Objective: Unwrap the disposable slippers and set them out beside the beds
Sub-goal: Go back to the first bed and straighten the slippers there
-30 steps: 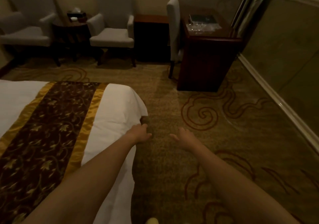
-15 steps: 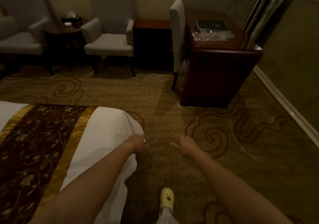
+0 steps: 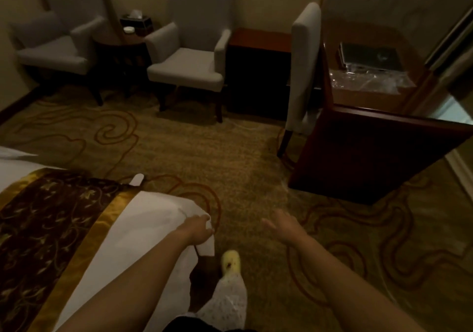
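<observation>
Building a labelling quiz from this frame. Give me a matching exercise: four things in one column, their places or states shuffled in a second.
Things
1. left hand
2. right hand
3. clear plastic wrap
4. tissue box

Places or states
A. on the small table between the armchairs
B. open, empty, over the carpet
C. on the desk top
D. at the bed's white corner

Pairs: 1-D, 2-B, 3-C, 4-A
</observation>
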Available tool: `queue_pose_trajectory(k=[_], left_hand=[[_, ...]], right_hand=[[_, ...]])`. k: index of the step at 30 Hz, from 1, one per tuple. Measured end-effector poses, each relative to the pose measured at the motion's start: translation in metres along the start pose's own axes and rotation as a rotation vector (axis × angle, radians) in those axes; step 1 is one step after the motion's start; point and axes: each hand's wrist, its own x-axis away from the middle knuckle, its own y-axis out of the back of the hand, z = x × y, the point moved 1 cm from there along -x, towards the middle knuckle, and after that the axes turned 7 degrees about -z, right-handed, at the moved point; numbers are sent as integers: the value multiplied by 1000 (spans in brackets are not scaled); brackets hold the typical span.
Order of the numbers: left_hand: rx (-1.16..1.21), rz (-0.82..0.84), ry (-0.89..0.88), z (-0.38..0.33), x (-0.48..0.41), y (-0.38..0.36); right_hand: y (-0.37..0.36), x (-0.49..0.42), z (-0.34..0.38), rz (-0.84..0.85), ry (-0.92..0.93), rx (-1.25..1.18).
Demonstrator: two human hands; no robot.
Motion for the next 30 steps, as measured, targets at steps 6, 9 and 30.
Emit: queue_pose_trajectory(k=[6,9,30], left_hand=[[27,-34,9,-21,-126,63],[29,-14,16,-31,-180,95],[465,-158,523,50,-394,277]], right_hand=[[53,-128,14,36,-15,3],[88,-189,28,51,20,31],[179,-560,257,287,511,434]])
